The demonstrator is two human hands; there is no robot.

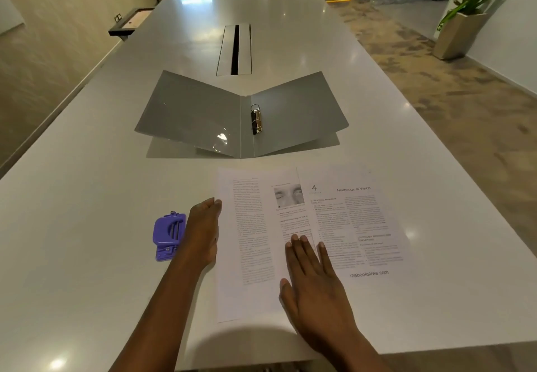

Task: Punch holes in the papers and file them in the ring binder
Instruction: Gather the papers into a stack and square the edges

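Squaring the papers (252, 241) looks like your step: two thin, limp sheets lie overlapped near the table's (87, 226) near edge. Your left hand (202, 232) stands edge-on against their left margin, fingers straight. Your right hand (313, 281) lies flat on top, gripping nothing. The sheets are light and likely to slide on the glossy top, so pinch both by the left margin once aligned. The punch (168, 236) sits just left of your left hand, and the binder (203, 113) lies open toward the table's middle.
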